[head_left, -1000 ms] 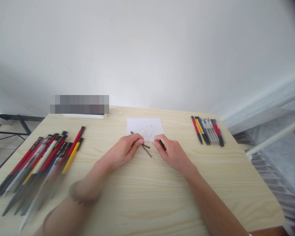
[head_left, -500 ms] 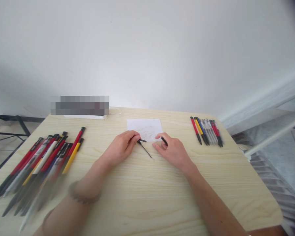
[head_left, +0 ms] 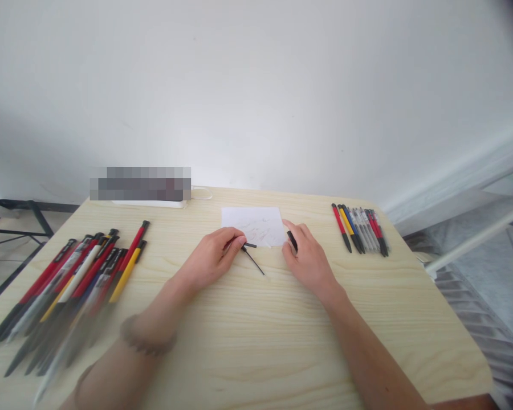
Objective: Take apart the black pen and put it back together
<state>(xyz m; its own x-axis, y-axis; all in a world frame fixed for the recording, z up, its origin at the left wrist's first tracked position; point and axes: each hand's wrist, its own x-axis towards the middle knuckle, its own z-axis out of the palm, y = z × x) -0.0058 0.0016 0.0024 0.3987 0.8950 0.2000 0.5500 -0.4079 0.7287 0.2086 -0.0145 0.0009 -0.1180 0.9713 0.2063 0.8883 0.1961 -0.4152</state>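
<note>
My left hand (head_left: 217, 255) is closed in a pinch at the front left corner of a white sheet of paper (head_left: 235, 216) with faint scribbles. From its fingertips a thin black pen refill (head_left: 255, 262) slants down to the right. A short black piece (head_left: 251, 245) also sticks out there, pointing right. My right hand (head_left: 308, 257) is beside the paper's right edge, its fingers curled around a short black pen part (head_left: 292, 240); thumb and index finger are apart. A small whitish piece (head_left: 268, 245) lies at the paper's front edge, too small to name.
Several red, yellow, white and clear pens (head_left: 85, 273) lie in a loose heap on the left. A neat row of pens (head_left: 359, 228) lies at the back right of the wooden table (head_left: 256, 341). A blurred-out object (head_left: 143, 185) stands at the back left against the wall.
My right hand has moved right, away from the left hand, with the black pen part in it. The whitish piece now shows at the paper's edge. The left hand keeps its place.
</note>
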